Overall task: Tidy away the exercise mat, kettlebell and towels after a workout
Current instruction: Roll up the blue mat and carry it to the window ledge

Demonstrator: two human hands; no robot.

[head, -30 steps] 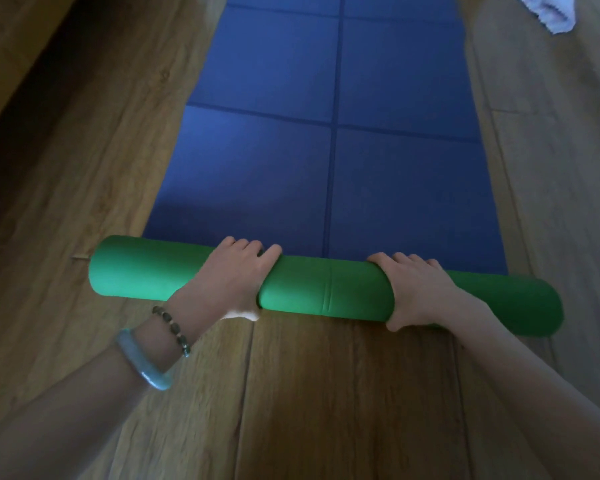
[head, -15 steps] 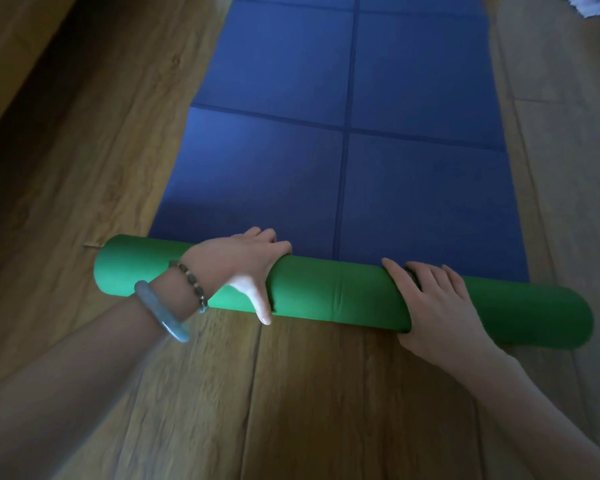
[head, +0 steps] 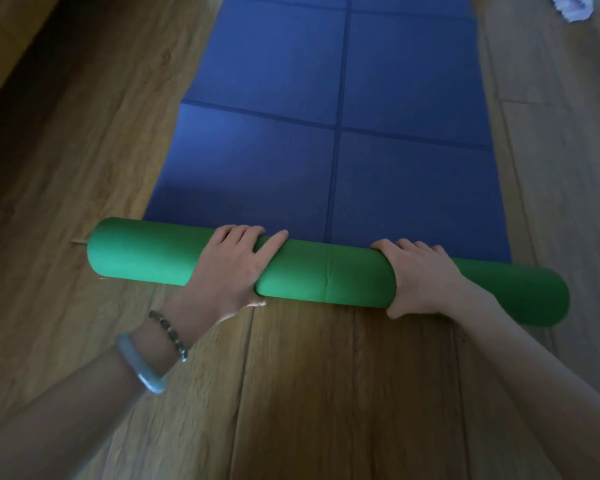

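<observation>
Half a second back both hands were lying flatter on the mat: left thumb pointing down the near face, right fingers splayed across the top. Now the left hand [head: 234,268] and right hand [head: 420,278] are clamping on again, fingers [head: 238,233] curling over the crest of the roll [head: 326,277] and thumbs tucking in at its near side. Both are grasping the roll, left hand left of centre, right hand towards the right end. Reading this as a regrip between pushes, so the rolling is carrying on in short strokes rather than finishing. The exercise mat [head: 326,133] is lying on the wooden floor [head: 309,393], its near end wound into a firm, even tube with the green underside showing outward. The blue top face is stretching away flat beyond it, marked by a lengthwise seam and cross creases. Most of the length is looking unrolled, so the mat step is judged to be in its early part. The roll is sitting slightly skewed, its right end nearer the camera than its left, and may be needing squaring up as it goes. A pale towel [head: 575,6] is showing at the far right edge, waiting on the floor, and no kettlebell is showing in view. A bangle [head: 141,367] and a beaded bracelet [head: 169,332] are riding on the left wrist.
</observation>
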